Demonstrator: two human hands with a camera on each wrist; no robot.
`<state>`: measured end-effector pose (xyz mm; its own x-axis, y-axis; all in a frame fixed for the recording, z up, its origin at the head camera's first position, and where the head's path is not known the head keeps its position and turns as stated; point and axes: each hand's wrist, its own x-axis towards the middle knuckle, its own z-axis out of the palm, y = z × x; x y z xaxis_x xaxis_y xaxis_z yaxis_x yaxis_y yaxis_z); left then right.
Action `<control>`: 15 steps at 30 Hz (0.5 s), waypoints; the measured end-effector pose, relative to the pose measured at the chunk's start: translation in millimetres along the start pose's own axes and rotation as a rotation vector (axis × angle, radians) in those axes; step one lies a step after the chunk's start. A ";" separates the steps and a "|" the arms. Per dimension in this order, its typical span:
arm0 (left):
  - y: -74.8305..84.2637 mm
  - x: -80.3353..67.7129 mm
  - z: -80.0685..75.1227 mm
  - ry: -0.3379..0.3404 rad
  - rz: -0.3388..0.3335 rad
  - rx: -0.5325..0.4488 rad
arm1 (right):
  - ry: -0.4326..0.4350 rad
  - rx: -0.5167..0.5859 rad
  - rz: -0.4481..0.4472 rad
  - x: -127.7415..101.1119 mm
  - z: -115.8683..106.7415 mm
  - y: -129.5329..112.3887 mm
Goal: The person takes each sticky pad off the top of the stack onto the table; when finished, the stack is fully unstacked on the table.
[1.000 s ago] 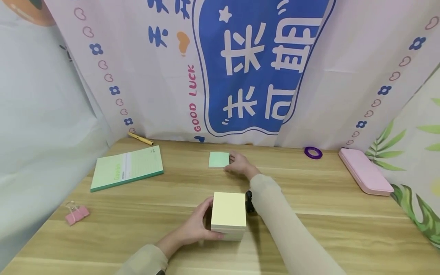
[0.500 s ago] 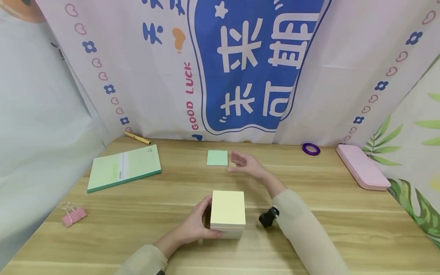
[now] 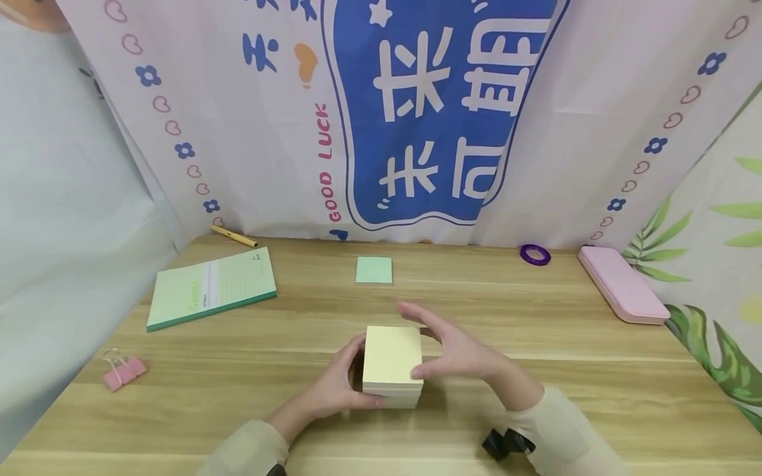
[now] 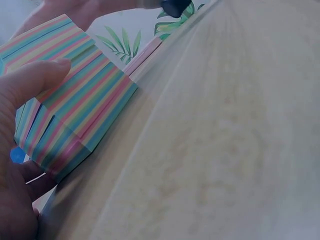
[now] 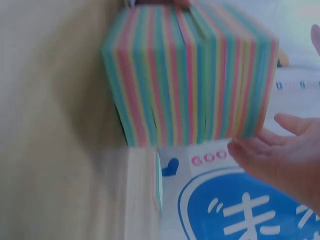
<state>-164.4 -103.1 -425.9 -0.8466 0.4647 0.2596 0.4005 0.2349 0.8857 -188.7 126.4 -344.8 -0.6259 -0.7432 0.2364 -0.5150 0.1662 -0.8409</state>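
Note:
A thick note block [image 3: 393,357] with a pale yellow top sheet stands on the wooden table [image 3: 595,383] near the front. The wrist views show rainbow-striped sides on the block [image 4: 80,110] [image 5: 190,75]. My left hand [image 3: 340,383] grips its left side, with the thumb [image 4: 37,80] laid against the stripes. The right hand [image 3: 443,347] hovers at the block's right top edge with fingers [image 5: 280,160] stretched out, holding nothing. A single green sticky note [image 3: 374,270] lies flat farther back, apart from both hands.
A green notebook [image 3: 208,287] and a yellow pen [image 3: 233,236] lie at the back left, a pink binder clip [image 3: 122,372] at the front left. A purple tape ring [image 3: 534,254] and a pink pencil case [image 3: 622,284] sit at the back right. Printed cloth walls enclose the table.
My right hand left the green sticky note at the back and came toward me, to the yellow block's right edge. The left hand kept its hold on the block.

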 end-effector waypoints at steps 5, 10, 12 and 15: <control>-0.2 0.3 -0.4 0.003 0.002 0.013 | 0.058 -0.206 0.068 -8.7 18.6 -1.5; 0.3 -0.8 -0.5 0.003 -0.002 0.022 | 0.107 -0.300 0.087 -9.4 29.6 2.4; 0.6 -0.9 -0.4 0.002 -0.004 0.021 | 0.130 -0.320 0.100 -9.3 31.3 2.7; 0.8 -1.0 -0.2 0.002 -0.006 0.021 | 0.150 -0.345 0.117 -9.6 31.5 2.5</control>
<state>-163.3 -103.5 -425.3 -0.8498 0.4614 0.2548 0.4023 0.2554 0.8792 -165.6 113.6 -364.5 -0.7577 -0.6073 0.2389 -0.5858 0.4716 -0.6591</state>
